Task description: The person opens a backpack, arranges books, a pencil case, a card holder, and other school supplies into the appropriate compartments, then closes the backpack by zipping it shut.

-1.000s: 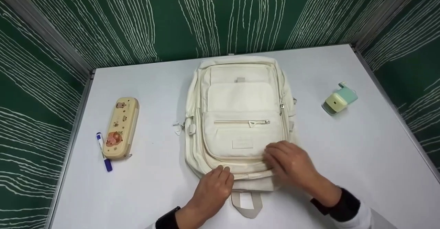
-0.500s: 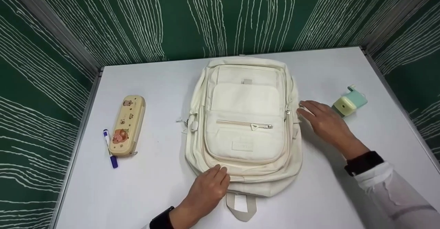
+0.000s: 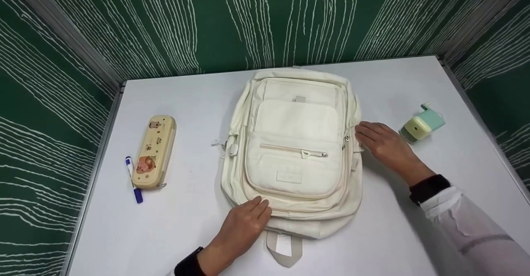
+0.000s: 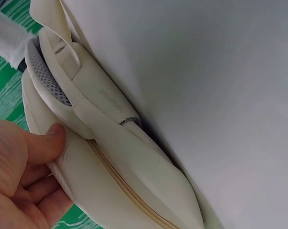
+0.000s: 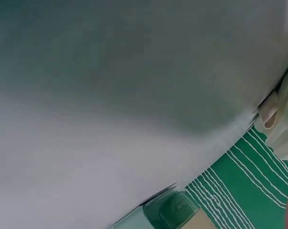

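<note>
A cream backpack lies front side up on the white table, its grey-beige top loop towards me. My left hand grips its near edge, left of the loop. In the left wrist view the thumb of the left hand presses the fabric beside a tan zip, with fingers curled behind. At the bag's right side, my right hand holds the edge with bent fingers; its thumb is hidden. The right wrist view shows only a sliver of this hand. A front-pocket zip runs across the middle.
On the left lies a cream pencil case with printed bears, touching or close to a blue-and-white marker. A green and yellow crank pencil sharpener stands right of my right hand. Green walls with white lines enclose the table.
My right hand left the near right corner, went up the bag's right side and took hold there. The left hand stays on the near edge. The bag has turned slightly.
</note>
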Tool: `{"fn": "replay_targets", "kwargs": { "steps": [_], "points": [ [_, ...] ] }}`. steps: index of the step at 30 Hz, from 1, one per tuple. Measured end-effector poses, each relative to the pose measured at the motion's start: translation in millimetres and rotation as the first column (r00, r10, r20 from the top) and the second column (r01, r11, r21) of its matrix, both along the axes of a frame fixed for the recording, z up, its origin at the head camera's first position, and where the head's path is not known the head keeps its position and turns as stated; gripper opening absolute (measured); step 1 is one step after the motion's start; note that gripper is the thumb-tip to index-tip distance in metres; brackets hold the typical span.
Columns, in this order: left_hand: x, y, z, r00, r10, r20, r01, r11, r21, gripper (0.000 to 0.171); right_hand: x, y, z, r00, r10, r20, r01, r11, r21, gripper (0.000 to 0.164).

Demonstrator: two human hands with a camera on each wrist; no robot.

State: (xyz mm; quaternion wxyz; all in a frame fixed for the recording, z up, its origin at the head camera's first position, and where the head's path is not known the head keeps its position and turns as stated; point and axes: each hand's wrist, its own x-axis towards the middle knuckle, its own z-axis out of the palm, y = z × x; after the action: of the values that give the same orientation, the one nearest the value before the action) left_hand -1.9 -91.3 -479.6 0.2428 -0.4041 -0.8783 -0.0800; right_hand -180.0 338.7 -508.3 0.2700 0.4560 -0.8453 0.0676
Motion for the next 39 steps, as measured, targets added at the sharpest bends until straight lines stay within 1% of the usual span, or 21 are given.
{"fn": "replay_targets", "kwargs": {
  "steps": [6,11,14,18,21,23,25,26,27,28,29,32,33,35,37,39],
  "points": [
    [-3.0,-13,0.3,0.999,0.031,0.013,-0.032,0.999,0.027,0.022,11.1,-2,2.0,1.0,0.026,0.018,-0.026,1.0,-0.011,0.039],
    [-7.4,-22,2.1,0.996,0.08,0.028,-0.08,0.997,-0.003,0.027,22.0,-3,4.7,0.998,0.065,0.016,-0.065,0.998,-0.021,0.034],
    [-11.7,-27,3.1,0.994,0.106,0.034,-0.105,0.994,-0.028,0.026,28.9,-5,7.7,0.996,0.085,0.014,-0.085,0.996,-0.019,0.032],
    [-21.2,-36,2.2,0.991,0.131,0.026,-0.13,0.991,-0.041,0.027,38.8,-9,13.0,0.996,0.084,0.02,-0.084,0.996,-0.013,0.03],
    [-30.3,-44,0.2,0.982,0.187,0.024,-0.185,0.981,-0.061,0.031,46.7,-15,16.4,0.997,0.077,0.025,-0.077,0.997,-0.011,0.028],
    [-35.0,-48,-0.7,0.97,0.24,0.029,-0.237,0.969,-0.072,0.036,52.0,-20,17.9,0.997,0.073,0.02,-0.073,0.997,-0.003,0.027],
    [-36.4,-50,-1.1,0.958,0.282,0.05,-0.279,0.958,-0.058,0.043,56.9,-25,18.8,0.998,0.066,0.021,-0.066,0.998,0.004,0.025],
    [-35.4,-49,-0.8,0.955,0.289,0.066,-0.287,0.957,-0.037,0.046,59.1,-27,19.2,0.998,0.062,0.023,-0.062,0.998,0.006,0.024],
    [-33.3,-48,-0.6,0.956,0.285,0.073,-0.285,0.958,-0.014,0.047,61.2,-29,19.7,0.998,0.057,0.03,-0.058,0.998,0.005,0.023],
    [-30.1,-46,0.0,0.96,0.27,0.078,-0.272,0.962,0.01,0.048,63.5,-31,20.3,0.998,0.052,0.038,-0.052,0.999,0.003,0.023],
    [-26.0,-42,0.6,0.966,0.243,0.083,-0.247,0.968,0.036,0.046,65.4,-33,20.6,0.998,0.048,0.051,-0.048,0.999,-0.004,0.023],
    [-11.1,-30,2.3,0.989,0.128,0.07,-0.134,0.988,0.074,0.037,71.1,-37,21.9,0.996,0.039,0.079,-0.037,0.999,-0.026,0.023],
    [-6.5,-25,2.6,0.994,0.092,0.054,-0.096,0.993,0.067,0.035,72.9,-39,22.4,0.996,0.037,0.083,-0.034,0.999,-0.032,0.024],
    [0.0,-19,2.6,0.999,0.038,0.033,-0.04,0.998,0.054,0.03,76.6,-41,22.9,0.996,0.033,0.083,-0.029,0.999,-0.038,0.026],
    [2.3,-16,2.1,1.0,0.012,0.012,-0.013,0.999,0.049,0.026,80.3,-43,23.9,0.997,0.028,0.077,-0.025,0.999,-0.039,0.029],
    [0.7,-17,2.1,1.0,0.016,0.0,-0.016,0.999,0.049,0.02,84.2,-45,25.0,0.997,0.028,0.074,-0.026,0.999,-0.037,0.03]
  ]
}}
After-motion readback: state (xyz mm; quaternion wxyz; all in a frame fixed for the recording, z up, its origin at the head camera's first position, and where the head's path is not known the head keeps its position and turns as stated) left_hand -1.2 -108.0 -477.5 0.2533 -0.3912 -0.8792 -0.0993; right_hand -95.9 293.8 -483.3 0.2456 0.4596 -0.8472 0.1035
